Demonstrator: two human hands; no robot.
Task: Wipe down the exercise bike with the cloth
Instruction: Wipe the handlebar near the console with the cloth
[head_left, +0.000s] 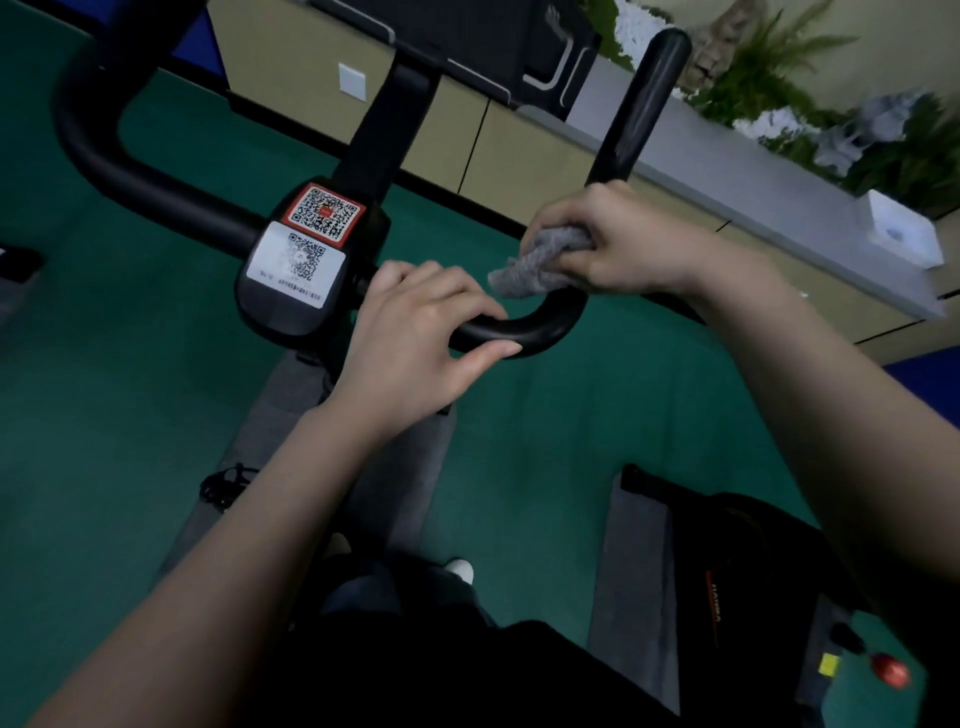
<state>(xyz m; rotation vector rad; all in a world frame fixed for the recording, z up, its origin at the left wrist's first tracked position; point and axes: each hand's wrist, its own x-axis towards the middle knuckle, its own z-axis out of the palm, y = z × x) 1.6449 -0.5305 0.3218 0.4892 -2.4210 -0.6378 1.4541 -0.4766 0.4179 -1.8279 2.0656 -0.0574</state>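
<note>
Plainly, right hand grips cloth; left hand curls round handlebar beside QR stickers

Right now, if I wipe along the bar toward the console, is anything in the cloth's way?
Yes. The left hand grips the handlebar between the cloth, held in the right hand, and the console.

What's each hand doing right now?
Left hand: grips the handlebar.
Right hand: holds the cloth against the handlebar.
</note>
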